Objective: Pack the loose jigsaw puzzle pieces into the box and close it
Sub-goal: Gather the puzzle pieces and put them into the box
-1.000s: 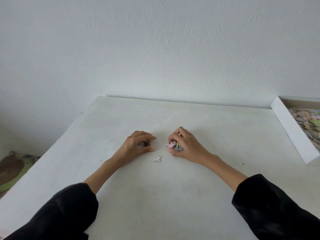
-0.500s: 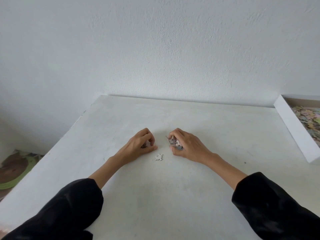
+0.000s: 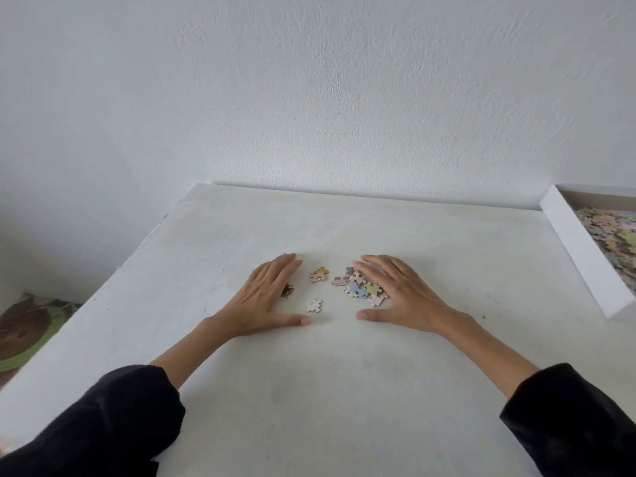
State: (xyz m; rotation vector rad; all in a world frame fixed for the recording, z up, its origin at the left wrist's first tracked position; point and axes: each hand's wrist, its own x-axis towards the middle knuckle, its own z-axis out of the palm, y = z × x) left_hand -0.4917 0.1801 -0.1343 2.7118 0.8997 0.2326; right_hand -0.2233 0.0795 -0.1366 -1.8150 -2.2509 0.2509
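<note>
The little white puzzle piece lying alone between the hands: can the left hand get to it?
Probably yes. The small white jigsaw piece lies uncovered on the white table, just beside the thumb of the left hand, with nothing between them.

It looks like a plain room in a home rather than a workplace. A white table (image 3: pixel 309 390) stands against a bare, rough-plastered wall (image 3: pixel 309 98). A brown-and-green mat (image 3: pixel 24 325) lies on the floor at lower left, and a jigsaw box (image 3: pixel 578 256) sits at the right edge.
</note>
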